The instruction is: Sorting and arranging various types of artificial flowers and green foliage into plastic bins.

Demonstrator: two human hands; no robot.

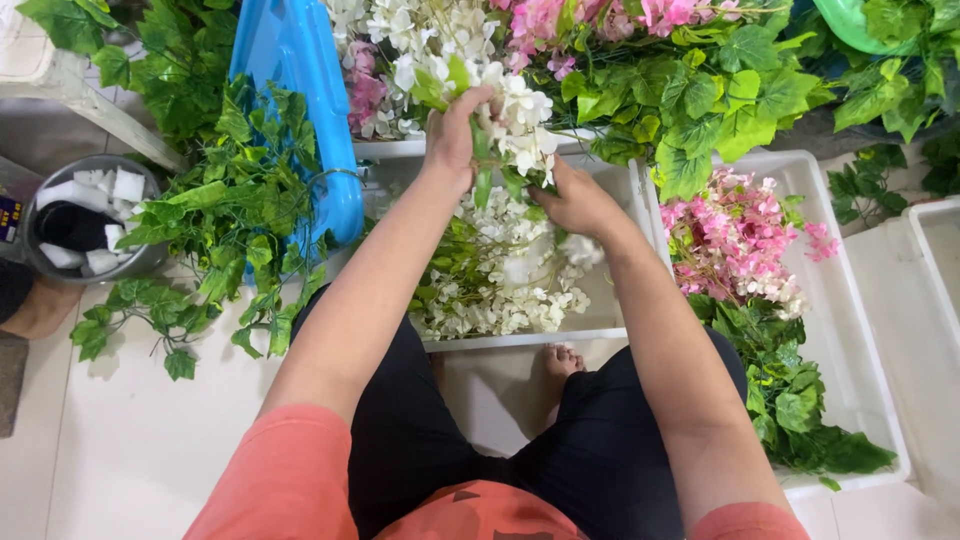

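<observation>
Two hands are working one flower spray [515, 120] above the white tray [600, 330]: the left hand [452, 135] is gripping its green stem, while the right hand [575, 200] is probably pinching lower blossoms, fingers partly hidden. It is looking light, floppy and delicate; the stem is offering the firmest hold.

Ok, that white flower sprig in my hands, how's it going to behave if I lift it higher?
The white sprig probably flops: its blooms hang in a loose cluster off a thin green stem. It looks light, since the left hand pinches it with little effort while the right hand steadies below. Blossoms may snag on the pile in the white bin.
</observation>
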